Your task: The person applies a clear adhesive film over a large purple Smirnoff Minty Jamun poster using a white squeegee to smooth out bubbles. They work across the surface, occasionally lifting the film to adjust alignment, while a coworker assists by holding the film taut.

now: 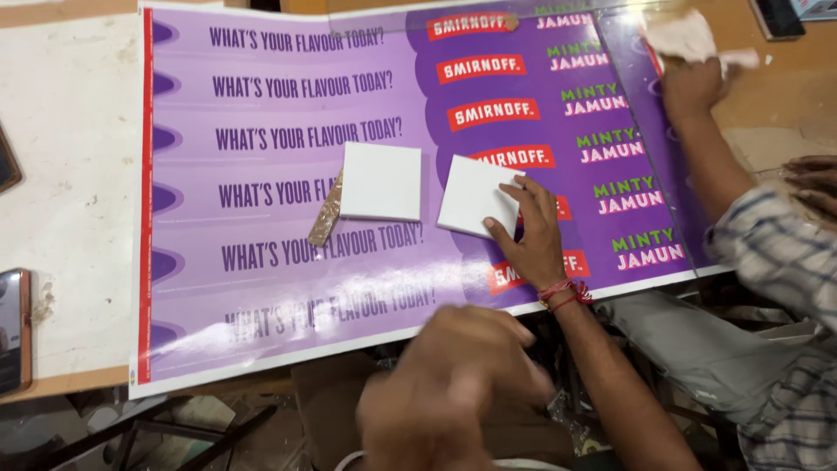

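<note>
Head view: right hand [534, 234] rests on a plain white square [469, 194].

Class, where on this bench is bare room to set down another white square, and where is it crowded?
Free: the sheet's left part, between its red edge and the left square; also the pale table left of the sheet. Crowded: the middle, where two squares, a glittery strip and the right hand sit close; top right, a co-worker's hand holds a cloth.

The purple sheet [288, 174] lies open at its left. Two white tiles [381, 181] and a co-worker's hand [532, 235] block the middle; another hand [693, 83] blocks the far right corner.
</note>
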Motion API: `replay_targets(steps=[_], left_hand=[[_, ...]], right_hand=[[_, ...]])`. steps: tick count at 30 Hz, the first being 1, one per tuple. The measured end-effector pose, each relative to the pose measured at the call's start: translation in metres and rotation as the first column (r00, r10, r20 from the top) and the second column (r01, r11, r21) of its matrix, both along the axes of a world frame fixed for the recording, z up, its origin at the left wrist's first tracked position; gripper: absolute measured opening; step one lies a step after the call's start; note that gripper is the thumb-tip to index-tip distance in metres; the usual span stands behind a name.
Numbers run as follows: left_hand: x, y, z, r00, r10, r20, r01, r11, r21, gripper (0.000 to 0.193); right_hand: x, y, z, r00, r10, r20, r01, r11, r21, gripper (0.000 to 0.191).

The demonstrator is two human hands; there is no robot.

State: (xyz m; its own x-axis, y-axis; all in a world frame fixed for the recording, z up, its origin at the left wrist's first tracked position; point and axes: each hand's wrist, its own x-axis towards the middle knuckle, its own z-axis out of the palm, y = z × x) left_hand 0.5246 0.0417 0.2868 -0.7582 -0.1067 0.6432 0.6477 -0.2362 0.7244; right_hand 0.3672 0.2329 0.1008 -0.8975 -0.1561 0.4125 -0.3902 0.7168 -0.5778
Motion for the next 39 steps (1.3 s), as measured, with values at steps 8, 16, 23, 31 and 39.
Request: replay_targets(steps=[8, 16, 23, 31, 39], left_hand=[[-0.097, -0.017, -0.105, 0.894, 0.371, 0.251, -0.243, 0.872, -0.424, 0.031], [-0.115, -0.028, -0.175, 0.810, 0.406, 0.423, -0.150, 0.841, -0.520, 0.021], [-0.116, -0.041, -0.183, 0.810, 0.397, 0.432, -0.160, 0.858, -0.488, 0.015], [-0.118, -0.042, -0.184, 0.808, 0.402, 0.432, -0.162, 0.855, -0.492, 0.015], [-0.117, -0.040, -0.185, 0.814, 0.401, 0.420, -0.172, 0.857, -0.486, 0.014]], right_hand=[[0.002, 0.003, 0.008, 1.000, 0.003, -0.002, -0.003, 1.000, 0.003, 0.054], [-0.007, -0.007, 0.009, 1.000, -0.010, 0.004, 0.010, 0.999, 0.033, 0.054], [-0.010, -0.021, 0.013, 1.000, -0.008, -0.003, 0.008, 0.998, 0.068, 0.052], [-0.013, -0.021, 0.009, 1.000, -0.004, 0.005, 0.004, 0.997, 0.078, 0.051], [-0.013, -0.020, 0.009, 1.000, -0.001, -0.001, 0.001, 0.995, 0.099, 0.050]])
